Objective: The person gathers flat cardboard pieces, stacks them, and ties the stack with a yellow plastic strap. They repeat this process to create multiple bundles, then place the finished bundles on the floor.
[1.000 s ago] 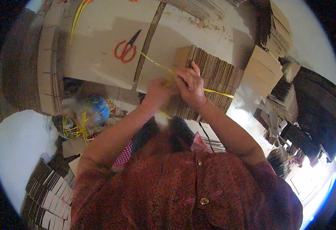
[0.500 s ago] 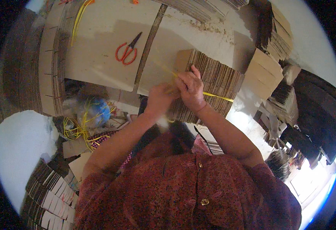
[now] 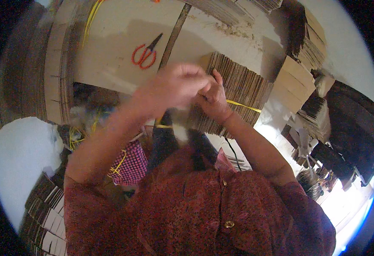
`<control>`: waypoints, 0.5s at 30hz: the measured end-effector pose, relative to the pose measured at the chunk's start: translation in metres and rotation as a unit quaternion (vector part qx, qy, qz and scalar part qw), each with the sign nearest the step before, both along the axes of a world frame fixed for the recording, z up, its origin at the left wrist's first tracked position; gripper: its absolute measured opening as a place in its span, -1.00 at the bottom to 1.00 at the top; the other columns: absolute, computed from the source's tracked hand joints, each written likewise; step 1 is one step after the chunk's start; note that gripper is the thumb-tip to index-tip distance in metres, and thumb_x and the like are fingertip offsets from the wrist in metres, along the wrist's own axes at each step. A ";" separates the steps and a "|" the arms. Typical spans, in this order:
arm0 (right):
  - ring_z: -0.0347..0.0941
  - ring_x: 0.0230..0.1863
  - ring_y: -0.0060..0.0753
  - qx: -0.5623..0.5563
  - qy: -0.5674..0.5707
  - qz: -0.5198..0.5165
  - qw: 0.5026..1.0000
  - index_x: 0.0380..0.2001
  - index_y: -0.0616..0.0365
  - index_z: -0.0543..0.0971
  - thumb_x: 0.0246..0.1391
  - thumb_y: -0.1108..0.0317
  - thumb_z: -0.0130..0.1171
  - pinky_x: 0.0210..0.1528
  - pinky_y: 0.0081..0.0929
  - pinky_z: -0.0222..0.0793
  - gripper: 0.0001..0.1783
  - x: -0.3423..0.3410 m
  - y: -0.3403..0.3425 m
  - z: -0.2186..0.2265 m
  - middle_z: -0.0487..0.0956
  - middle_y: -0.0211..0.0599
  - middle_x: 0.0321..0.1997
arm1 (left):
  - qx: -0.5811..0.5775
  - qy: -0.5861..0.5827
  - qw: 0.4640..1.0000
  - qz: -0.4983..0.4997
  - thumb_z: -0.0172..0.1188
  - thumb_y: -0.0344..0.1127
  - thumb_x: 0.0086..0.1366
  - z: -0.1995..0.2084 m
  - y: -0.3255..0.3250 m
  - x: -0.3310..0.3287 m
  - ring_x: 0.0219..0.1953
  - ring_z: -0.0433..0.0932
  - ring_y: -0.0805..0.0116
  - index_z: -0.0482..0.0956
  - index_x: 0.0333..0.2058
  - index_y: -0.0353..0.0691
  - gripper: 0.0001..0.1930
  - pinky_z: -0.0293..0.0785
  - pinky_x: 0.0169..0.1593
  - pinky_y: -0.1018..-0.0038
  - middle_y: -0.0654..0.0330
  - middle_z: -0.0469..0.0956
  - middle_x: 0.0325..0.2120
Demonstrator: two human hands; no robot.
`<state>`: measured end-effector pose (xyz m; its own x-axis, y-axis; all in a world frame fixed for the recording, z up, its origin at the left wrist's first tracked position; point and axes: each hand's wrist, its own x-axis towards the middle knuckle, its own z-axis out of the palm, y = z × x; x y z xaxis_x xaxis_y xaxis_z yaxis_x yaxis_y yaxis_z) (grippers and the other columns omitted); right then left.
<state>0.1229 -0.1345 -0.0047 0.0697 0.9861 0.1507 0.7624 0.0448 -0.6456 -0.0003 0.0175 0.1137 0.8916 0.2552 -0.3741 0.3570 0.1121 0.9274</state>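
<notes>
A bundle of brown cardboard pieces [image 3: 242, 81], packed on edge, stands in front of me with a yellow strap [image 3: 244, 106] around it. My right hand [image 3: 214, 98] rests against the bundle's near left side, fingers closed on the strap where it comes over the top. One finger sticks up. Blurred by motion, my left hand [image 3: 180, 83] is just left of the right one and meets its fingertips. Its fingers look curled together; what they hold is hidden. Scissors [image 3: 146, 55] with red handles lie on the pale board [image 3: 110, 51] beyond my left hand.
Tall cardboard stacks [image 3: 59, 64] line the left side. More cardboard [image 3: 295, 81] is piled at the right. Loose yellow straps [image 3: 92, 19] lie at the far left, and a pink patterned cloth [image 3: 131, 164] hangs below my left forearm. A dark gap [image 3: 174, 36] runs between the boards.
My left hand has risen and swung over to the top of my right hand, with its forearm now covering the blue bundle and yellow strands. My right hand stays by the cardboard.
</notes>
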 end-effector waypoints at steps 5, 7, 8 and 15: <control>0.37 -0.14 -0.33 -0.029 -0.066 0.010 0.997 -0.49 -0.03 0.58 -0.19 0.32 0.19 0.21 -0.05 -0.13 -0.90 -0.002 -0.003 -0.012 0.49 -0.43 -0.40 | 0.227 0.047 0.954 0.189 0.02 -0.17 0.22 -0.033 0.092 -0.008 -0.52 0.46 0.40 0.53 -0.32 -0.18 -0.77 0.37 -0.48 0.48 0.34 0.49 -0.55; 0.37 -0.09 -0.36 -0.028 -0.051 0.017 0.998 -0.49 -0.02 0.60 -0.20 0.35 0.21 0.23 -0.13 -0.16 -0.90 0.001 0.001 -0.011 0.51 -0.44 -0.36 | 0.148 0.037 0.972 0.178 0.03 -0.20 0.21 -0.064 0.080 -0.013 -0.43 0.49 0.37 0.53 -0.27 -0.19 -0.77 0.43 -0.35 0.44 0.29 0.52 -0.46; 0.37 -0.08 -0.37 -0.034 -0.027 0.025 0.999 -0.49 -0.02 0.60 -0.20 0.35 0.21 0.23 -0.13 -0.17 -0.90 0.000 0.004 -0.006 0.50 -0.44 -0.35 | -0.008 0.012 0.992 0.124 0.04 -0.23 0.22 -0.101 0.044 -0.025 -0.37 0.50 0.38 0.52 -0.24 -0.20 -0.78 0.44 -0.26 0.42 0.25 0.53 -0.41; 0.36 -0.08 -0.30 -0.056 0.013 0.037 0.998 -0.38 -0.11 0.57 -0.27 0.36 0.19 0.25 0.04 -0.19 -0.75 0.003 0.002 -0.006 0.51 -0.47 -0.29 | 0.019 -0.039 0.999 0.028 0.09 -0.30 0.17 -0.151 -0.034 -0.029 -0.32 0.47 0.49 0.51 -0.20 -0.25 -0.76 0.40 -0.19 0.52 0.20 0.54 -0.39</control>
<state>0.1261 -0.1327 -0.0103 -0.0017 0.9992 0.0388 0.7424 0.0272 -0.6694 -0.0292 -0.0164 -0.0368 0.9019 0.3180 -0.2923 0.2768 0.0942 0.9563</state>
